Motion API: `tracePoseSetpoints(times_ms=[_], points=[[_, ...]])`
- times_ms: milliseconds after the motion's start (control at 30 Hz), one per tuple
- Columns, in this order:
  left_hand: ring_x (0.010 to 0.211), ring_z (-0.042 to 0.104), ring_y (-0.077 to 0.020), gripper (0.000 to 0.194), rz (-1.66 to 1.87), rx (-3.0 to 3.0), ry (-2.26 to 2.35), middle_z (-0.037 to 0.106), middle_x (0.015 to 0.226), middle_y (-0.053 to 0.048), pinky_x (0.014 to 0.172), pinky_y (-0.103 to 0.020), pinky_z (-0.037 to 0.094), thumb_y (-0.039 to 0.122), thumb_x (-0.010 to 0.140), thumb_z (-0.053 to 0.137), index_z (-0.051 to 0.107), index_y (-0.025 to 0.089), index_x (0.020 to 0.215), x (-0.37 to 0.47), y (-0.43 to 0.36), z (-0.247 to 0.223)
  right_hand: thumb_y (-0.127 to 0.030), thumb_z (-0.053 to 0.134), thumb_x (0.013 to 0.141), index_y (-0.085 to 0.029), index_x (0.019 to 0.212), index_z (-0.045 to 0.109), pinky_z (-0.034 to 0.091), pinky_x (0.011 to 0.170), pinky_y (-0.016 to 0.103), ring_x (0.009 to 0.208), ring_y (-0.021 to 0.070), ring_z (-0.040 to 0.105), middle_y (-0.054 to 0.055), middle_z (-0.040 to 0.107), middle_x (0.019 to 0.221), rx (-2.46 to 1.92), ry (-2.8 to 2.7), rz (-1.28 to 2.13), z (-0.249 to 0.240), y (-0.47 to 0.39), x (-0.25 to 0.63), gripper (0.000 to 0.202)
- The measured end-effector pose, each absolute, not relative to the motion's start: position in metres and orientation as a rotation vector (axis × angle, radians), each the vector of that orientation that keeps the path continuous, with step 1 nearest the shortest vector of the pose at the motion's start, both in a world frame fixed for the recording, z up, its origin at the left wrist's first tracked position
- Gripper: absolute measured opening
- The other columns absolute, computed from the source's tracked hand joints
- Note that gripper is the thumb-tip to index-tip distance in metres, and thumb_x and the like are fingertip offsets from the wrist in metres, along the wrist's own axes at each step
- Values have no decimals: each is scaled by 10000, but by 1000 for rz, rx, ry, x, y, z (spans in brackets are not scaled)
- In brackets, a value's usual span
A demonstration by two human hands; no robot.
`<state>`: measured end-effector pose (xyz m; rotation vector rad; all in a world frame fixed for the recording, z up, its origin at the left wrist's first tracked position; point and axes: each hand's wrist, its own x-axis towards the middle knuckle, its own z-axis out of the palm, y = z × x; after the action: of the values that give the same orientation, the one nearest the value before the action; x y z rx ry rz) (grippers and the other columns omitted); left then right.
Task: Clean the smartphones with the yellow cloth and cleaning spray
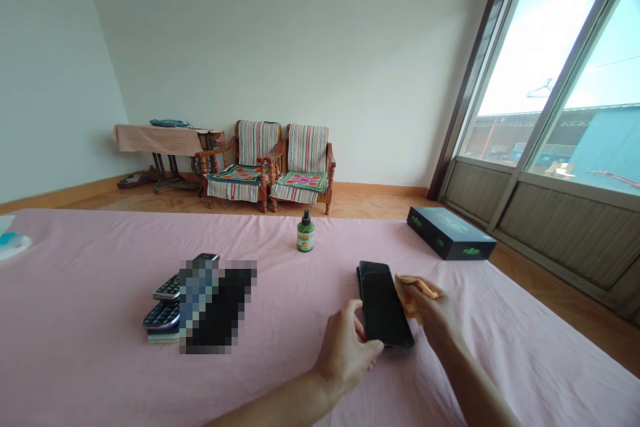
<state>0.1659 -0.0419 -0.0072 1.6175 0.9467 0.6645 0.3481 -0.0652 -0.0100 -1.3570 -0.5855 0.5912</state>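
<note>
A black smartphone (384, 303) lies screen up on the pink cloth, and a dark edge shows under its left side. My left hand (346, 343) grips its lower left edge, with the thumb at the bottom corner. Pinched in my right hand (434, 310) is a tan wiping cloth (411, 290), held against the phone's upper right edge. Fingers of the right hand are partly hidden by the cloth.
Keypad phones (163, 315) lie at the left beside a pixelated dark patch (220, 310). A green spray bottle (305, 233) stands mid-back; a black box (450, 233) lies back right on the pink sheet (280, 387). Two wooden chairs (303, 153) stand beyond.
</note>
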Motion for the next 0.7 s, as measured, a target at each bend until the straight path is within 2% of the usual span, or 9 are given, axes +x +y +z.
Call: tracePoseSetpoints(times_ms=[133,267,400,500,700], points=[[616,585,-147,591,728,1751,940,571,756,21,586,-243,466,104,642,675,517,158,1210,161,-44,-4,-364,712,606,-136,782,689,336,380,197,445,101,462,-31,545,539,-1363,-620,625,-7,-67,344,289],[757,578,-179,657,760,1903,904,593,886,-28,744,-299,474,91,677,663,464,167,1299,156,-48,4,-362,690,643,-131,815,690,310,369,184,433,87,440,-29,535,536,-1389,-664,619,-1,-70,338,288],[826,575,-208,695,745,1960,880,603,915,-43,798,-333,470,89,694,663,425,183,1341,156,-50,7,-381,681,659,-140,831,692,273,356,178,397,72,407,-40,520,505,-1423,-674,620,1,-71,335,296],[844,575,-215,702,727,2005,875,605,928,-51,822,-353,472,85,703,666,411,172,1351,158,-50,5,-385,686,652,-144,836,693,307,376,182,427,82,445,-21,566,557,-1417,-689,621,-1,-70,337,303],[726,574,-155,733,721,2155,854,585,1032,-48,815,-358,492,68,715,658,351,196,1369,139,-50,3,-382,684,625,-137,843,697,378,410,200,508,125,521,8,609,627,-1420,-675,574,-6,-70,343,329]])
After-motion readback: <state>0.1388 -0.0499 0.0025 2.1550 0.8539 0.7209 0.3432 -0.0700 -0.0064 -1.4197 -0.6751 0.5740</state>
